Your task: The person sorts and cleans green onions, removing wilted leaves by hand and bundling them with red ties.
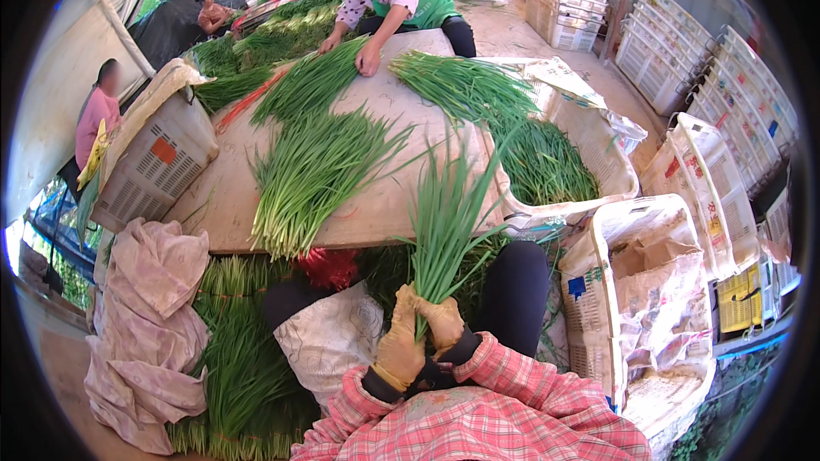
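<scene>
In front of my lap I hold a bunch of long green chives (446,235) upright, leaf tips pointing away from me. My left hand (399,350), in a yellowish glove, is closed round its lower end. Pressed up against it, my gloved right hand (442,323) also grips the stalks. The cut ends are mostly hidden by my fingers. Just beyond, a loose pile of chives (318,175) lies on the wooden table (226,213), its pale stems toward me.
Across the table a co-worker's hands (369,58) rest on more chives (312,85). At right stand a white crate of chives (628,175) and a paper-lined crate (589,316). Tied bundles (243,376) and a crumpled cloth (149,324) are at my left. Stacked crates (666,43) line the wall.
</scene>
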`<state>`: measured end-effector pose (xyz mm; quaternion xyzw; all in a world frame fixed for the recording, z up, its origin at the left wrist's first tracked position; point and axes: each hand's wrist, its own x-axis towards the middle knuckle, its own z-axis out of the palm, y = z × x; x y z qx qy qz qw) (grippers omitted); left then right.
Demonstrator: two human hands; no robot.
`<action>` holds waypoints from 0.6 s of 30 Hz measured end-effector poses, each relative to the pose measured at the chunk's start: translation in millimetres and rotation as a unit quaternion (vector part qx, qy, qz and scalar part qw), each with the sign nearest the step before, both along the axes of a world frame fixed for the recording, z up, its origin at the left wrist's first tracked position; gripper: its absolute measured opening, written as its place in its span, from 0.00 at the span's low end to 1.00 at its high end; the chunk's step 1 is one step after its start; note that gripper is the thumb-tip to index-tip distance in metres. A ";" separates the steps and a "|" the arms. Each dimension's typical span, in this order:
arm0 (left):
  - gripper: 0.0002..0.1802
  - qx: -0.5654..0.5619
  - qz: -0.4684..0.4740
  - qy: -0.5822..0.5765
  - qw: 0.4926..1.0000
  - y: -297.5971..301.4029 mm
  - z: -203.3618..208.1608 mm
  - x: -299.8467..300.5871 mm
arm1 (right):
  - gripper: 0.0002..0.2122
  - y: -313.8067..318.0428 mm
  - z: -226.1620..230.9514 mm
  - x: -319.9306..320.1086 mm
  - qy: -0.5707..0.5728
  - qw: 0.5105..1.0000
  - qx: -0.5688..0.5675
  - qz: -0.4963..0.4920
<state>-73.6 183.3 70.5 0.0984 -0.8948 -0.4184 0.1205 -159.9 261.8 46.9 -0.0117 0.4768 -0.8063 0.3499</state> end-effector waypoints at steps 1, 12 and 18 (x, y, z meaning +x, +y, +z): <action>0.42 -0.026 -0.014 0.006 1.000 3.7 1.4 -1.1 | 0.16 0.6 -2.6 -3.1 -0.056 0.998 -0.030 -0.022; 0.33 0.403 -0.042 0.085 0.910 -8.7 25.4 3.7 | 0.18 38.5 38.5 -34.4 0.022 0.989 -0.133 0.064; 0.40 0.525 -0.143 0.010 0.839 -47.8 4.0 -34.7 | 0.18 37.7 43.6 -41.4 0.051 0.958 -0.108 0.261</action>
